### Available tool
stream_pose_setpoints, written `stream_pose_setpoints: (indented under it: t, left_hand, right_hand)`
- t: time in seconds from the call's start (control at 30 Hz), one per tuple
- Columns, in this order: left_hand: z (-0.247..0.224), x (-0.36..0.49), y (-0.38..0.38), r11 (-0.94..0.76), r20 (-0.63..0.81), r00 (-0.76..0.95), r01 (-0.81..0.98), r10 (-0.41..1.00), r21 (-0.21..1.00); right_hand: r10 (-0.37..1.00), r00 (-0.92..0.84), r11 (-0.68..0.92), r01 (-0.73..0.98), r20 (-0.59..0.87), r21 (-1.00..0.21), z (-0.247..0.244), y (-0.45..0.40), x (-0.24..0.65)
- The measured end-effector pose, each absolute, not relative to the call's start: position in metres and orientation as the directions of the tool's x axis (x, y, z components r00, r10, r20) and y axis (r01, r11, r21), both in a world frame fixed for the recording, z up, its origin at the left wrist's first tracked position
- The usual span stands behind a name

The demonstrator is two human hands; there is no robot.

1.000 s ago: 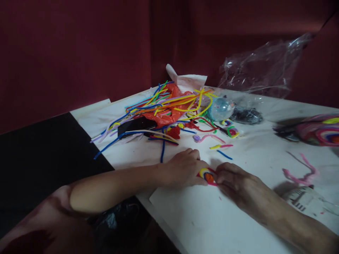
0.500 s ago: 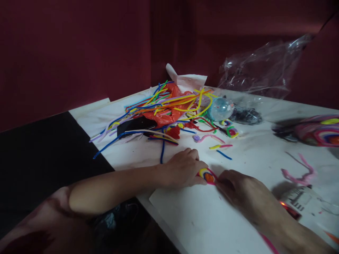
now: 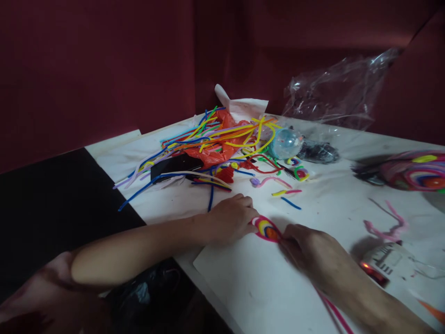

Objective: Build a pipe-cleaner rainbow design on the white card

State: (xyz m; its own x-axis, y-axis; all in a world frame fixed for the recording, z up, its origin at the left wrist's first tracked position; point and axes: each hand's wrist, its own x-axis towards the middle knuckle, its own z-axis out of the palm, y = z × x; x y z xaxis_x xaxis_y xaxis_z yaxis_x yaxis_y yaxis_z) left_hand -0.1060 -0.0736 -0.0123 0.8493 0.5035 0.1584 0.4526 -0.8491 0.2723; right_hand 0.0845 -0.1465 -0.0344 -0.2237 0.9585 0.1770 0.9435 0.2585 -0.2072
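Observation:
Between my two hands is a coiled pipe-cleaner piece [image 3: 265, 228], pointed at its right end, with an orange middle ringed by blue, white, yellow and an outer pink strand. My left hand [image 3: 233, 217] pinches its left end, fingers closed. My right hand [image 3: 308, 246] is closed at the pointed right end, its fingertips partly hidden. A loose length of pink pipe cleaner [image 3: 336, 315] runs from beneath my right wrist towards the bottom edge. Both hands are just above a white sheet [image 3: 239, 283] on the table.
A heap of colourful pipe cleaners [image 3: 205, 139] lies at the back with red plastic [image 3: 227, 150]. Beside it are a clear ball [image 3: 287, 143] and a crumpled transparent bag [image 3: 333, 93]. At right are a coil-covered object [image 3: 413, 171] and a pale device with a red light [image 3: 385, 262].
My left hand has shifted slightly left along the coiled piece, so more of its pink outer ring shows. More pink strand shows below my right wrist. The view has moved slightly.

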Motion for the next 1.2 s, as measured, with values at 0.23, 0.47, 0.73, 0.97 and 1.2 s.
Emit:
stream_pose_setpoints:
  t: [0.23,0.47,0.73,0.97,1.2]
  left_hand:
    - [-0.021,-0.103,-0.074,-0.877,0.188,0.867,0.416,0.462,0.239]
    - [-0.014,-0.101,-0.078,-0.866,0.14,0.869,0.434,0.475,0.247]
    - [-0.011,-0.096,-0.075,-0.899,0.129,0.893,0.414,0.432,0.142]
    - [-0.006,-0.089,-0.08,-0.872,0.149,0.867,0.443,0.476,0.208]
    - [-0.005,-0.081,-0.084,-0.839,0.099,0.862,0.449,0.497,0.306]
  right_hand:
    - [0.973,-0.173,0.202,0.957,0.152,-0.209,-0.036,-0.147,0.085]
    - [0.986,-0.13,0.153,0.956,0.107,-0.251,-0.033,-0.15,0.085]
    - [0.99,-0.113,0.13,0.961,0.08,-0.244,-0.03,-0.15,0.086]
    - [0.988,-0.136,0.149,0.962,0.069,-0.229,-0.032,-0.15,0.088]
    - [0.992,-0.121,0.122,0.97,0.018,-0.21,-0.029,-0.15,0.086]
